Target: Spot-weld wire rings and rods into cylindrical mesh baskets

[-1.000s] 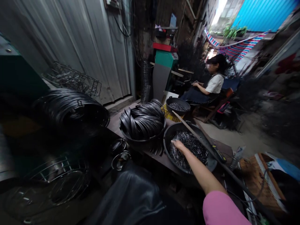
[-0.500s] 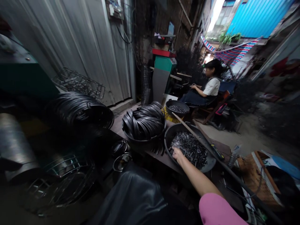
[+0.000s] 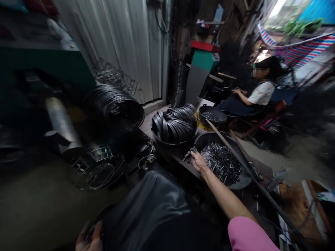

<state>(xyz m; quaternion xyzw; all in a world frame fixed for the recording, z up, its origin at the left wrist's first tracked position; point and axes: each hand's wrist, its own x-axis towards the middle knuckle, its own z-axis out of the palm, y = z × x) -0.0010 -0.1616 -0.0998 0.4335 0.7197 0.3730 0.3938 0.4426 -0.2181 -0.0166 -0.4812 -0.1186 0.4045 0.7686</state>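
Note:
My right hand (image 3: 199,162) is closed round a small bunch of short dark metal pins (image 3: 193,151), at the near-left rim of a wide black pan (image 3: 242,181). Inside the pan lies a heap of the same short metal pieces (image 3: 222,162). My left hand (image 3: 90,238) is low at the bottom left, beside the black apron (image 3: 154,202) over my lap. Its finger and thumb are apart and nothing shows between them; the rest of it is cut off by the frame edge.
Black strip coils (image 3: 175,123) fill another pan left of the pins. A long pole (image 3: 242,162) lies across the pin pan. A large wire coil (image 3: 115,104) and machine parts (image 3: 62,125) stand left. A seated person (image 3: 261,90) works behind a smaller pan (image 3: 212,116).
My right hand has lifted from the heap to the pan's left rim, with pins now showing in its fingers. My left hand has come into view. The view has swung left.

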